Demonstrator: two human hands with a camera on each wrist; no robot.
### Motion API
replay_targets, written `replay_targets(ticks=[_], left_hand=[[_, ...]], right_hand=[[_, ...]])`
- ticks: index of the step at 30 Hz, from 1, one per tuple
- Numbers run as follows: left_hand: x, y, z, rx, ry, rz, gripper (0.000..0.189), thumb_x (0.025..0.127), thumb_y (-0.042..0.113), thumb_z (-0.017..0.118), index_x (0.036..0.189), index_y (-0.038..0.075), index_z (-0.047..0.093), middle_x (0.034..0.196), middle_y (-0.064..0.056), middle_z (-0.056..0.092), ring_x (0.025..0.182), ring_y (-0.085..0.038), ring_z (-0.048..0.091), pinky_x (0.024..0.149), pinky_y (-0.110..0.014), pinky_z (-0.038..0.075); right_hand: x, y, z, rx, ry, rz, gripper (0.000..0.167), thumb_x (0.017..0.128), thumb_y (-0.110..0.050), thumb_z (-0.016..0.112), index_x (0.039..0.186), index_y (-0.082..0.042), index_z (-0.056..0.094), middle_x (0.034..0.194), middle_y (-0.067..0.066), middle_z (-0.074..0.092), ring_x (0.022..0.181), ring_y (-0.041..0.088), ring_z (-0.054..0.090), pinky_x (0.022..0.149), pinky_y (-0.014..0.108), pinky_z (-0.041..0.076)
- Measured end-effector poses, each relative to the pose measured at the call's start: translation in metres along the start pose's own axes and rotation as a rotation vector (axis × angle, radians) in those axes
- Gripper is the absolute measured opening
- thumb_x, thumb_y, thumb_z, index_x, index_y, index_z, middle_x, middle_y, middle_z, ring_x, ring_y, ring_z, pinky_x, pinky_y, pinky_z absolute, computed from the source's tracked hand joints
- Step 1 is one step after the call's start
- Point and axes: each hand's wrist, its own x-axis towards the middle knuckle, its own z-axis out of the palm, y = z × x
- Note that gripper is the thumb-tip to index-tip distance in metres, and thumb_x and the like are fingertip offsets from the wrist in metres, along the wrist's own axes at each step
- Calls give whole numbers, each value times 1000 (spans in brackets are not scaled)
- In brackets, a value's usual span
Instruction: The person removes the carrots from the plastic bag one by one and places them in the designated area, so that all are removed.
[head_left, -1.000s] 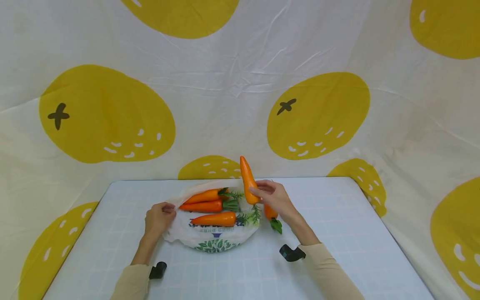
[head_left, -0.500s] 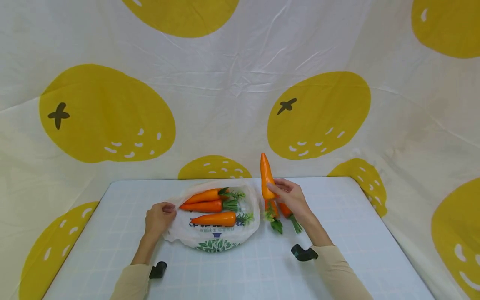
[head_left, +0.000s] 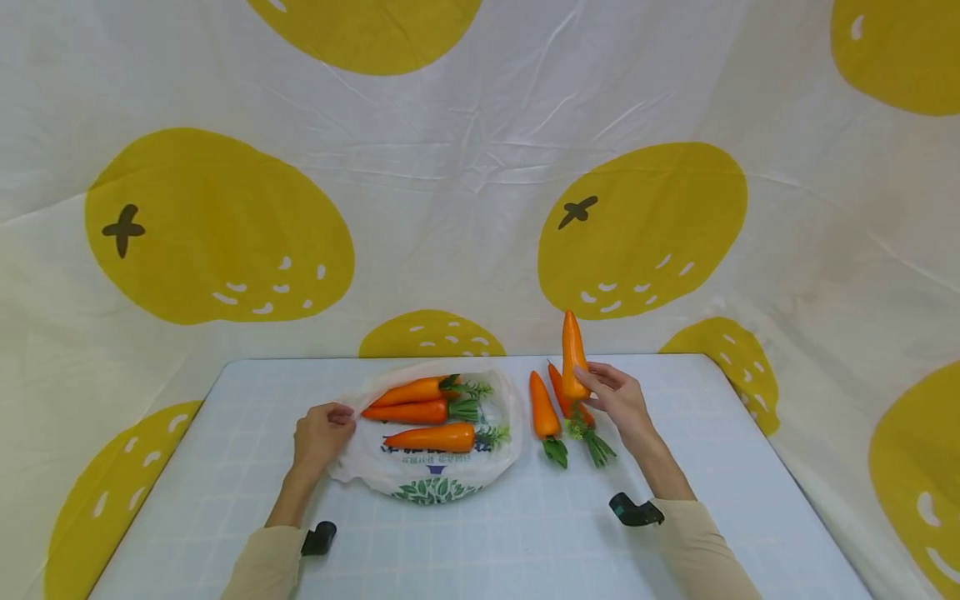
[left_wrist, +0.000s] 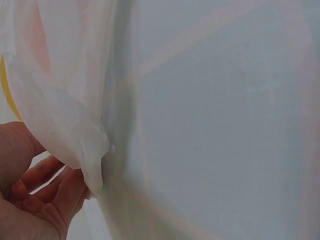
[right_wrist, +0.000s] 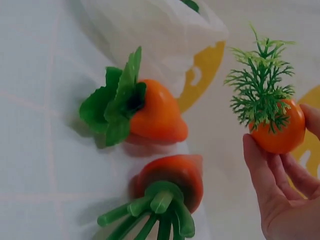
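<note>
My right hand (head_left: 618, 402) grips an orange carrot (head_left: 573, 358) near its leafy end, tip pointing up, above the table. In the right wrist view the held carrot (right_wrist: 280, 127) shows its feathery green top. Beneath and beside it two carrots lie on the table: one with broad leaves (head_left: 543, 407) and one with cut green stalks (head_left: 597, 447), partly hidden by the held carrot. My left hand (head_left: 321, 437) pinches the left edge of a white plastic bag (head_left: 375, 475); the left wrist view shows the bag's bunched edge (left_wrist: 90, 150) at the fingers. Several carrots (head_left: 431, 437) lie on the bag.
The light blue checked table (head_left: 480, 550) ends in a straight back edge. Behind it hangs a white cloth (head_left: 450, 250) with large yellow fruit prints. A small dark wrist camera (head_left: 636, 510) sits at the right sleeve, another camera (head_left: 319, 538) at the left.
My right hand has carried the carrot from above the bag rightward, over the two carrots on the table. My left hand stays at the bag's edge.
</note>
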Motion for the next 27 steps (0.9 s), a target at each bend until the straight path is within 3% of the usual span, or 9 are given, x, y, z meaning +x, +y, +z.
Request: replay_targets(ticks=[12, 27], left_hand=[[0, 0, 1, -7, -10, -22, 21, 91, 3, 66, 109, -7, 70, 94, -19, 72, 83, -31, 67, 80, -47, 58], [-1, 2, 2, -14, 6, -27, 21, 91, 3, 68, 109, -6, 72, 94, -18, 73, 85, -31, 68, 80, -47, 57]], right_hand=[[8, 16, -29, -45, 60, 77, 79, 92, -60, 68, 147, -6, 52, 145, 19, 55, 124, 29, 56, 88, 21, 55], [18, 40, -46, -116, 42, 155, 81, 94, -59, 65, 149, -2, 49, 147, 22, 51, 122, 31, 55, 87, 19, 54]])
